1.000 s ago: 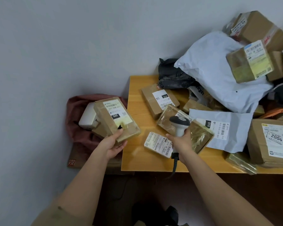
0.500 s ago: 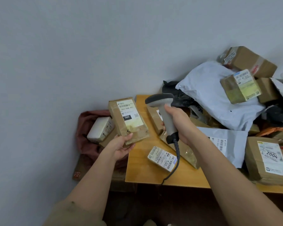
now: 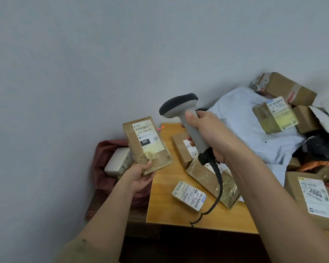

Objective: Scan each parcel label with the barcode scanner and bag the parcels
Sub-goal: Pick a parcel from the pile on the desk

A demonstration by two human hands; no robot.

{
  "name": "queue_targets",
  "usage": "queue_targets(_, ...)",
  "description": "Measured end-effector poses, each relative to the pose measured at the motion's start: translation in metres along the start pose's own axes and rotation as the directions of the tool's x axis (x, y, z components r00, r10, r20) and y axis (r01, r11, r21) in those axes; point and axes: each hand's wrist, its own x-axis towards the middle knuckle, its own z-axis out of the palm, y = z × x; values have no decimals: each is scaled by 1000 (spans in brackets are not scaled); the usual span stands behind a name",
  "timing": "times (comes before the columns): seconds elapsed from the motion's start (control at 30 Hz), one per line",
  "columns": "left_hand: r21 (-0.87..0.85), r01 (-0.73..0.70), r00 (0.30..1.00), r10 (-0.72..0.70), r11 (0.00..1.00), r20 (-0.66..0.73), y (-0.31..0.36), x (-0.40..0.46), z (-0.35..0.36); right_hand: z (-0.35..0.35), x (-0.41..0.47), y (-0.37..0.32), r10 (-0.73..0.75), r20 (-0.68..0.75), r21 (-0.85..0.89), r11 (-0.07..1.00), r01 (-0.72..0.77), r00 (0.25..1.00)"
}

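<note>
The left hand (image 3: 141,176) is gripping the near end of a small brown box (image 3: 147,147), fingers curled under it and thumb lying on top, and is holding it up, tilted, over the gap between the table (image 3: 169,211) and the red bag (image 3: 110,179). The box's white label (image 3: 147,134), reading 060, is facing up toward the camera. The right hand (image 3: 207,133) is wrapping tightly around the grey handle of the scanner (image 3: 186,118), thumb lying along the handle's left side. The scanner's dark head is pointing left, toward the box, and is hanging just right of and above it without touching. A short red streak (image 3: 160,127) is glowing just right of the label, at the table's far left corner. The scanner's black cable (image 3: 217,186) is drooping down across the table and curling over its near edge.

In the red bag, left of the table, a white parcel (image 3: 118,162) is lying partly hidden behind the held box. On the table, a small labelled packet (image 3: 188,195) is sitting near the front edge, and a taped box (image 3: 215,184) is lying just right of it, under the cable. Another brown box (image 3: 184,149) is lying farther back, partly covered by the right hand. At the far right, a pile is rising: a pale mailer (image 3: 254,133) with a yellowish box (image 3: 273,116) resting on it, more cartons behind. A carton marked 2004 (image 3: 315,198) is standing at the near right.
</note>
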Motion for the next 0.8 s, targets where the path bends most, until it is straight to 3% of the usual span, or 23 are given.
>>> queue_targets(0.8, -10, 31, 992, -32, 999, -120, -5, 1, -7, -18, -17, -20, 15, 66, 34, 999, -18, 998)
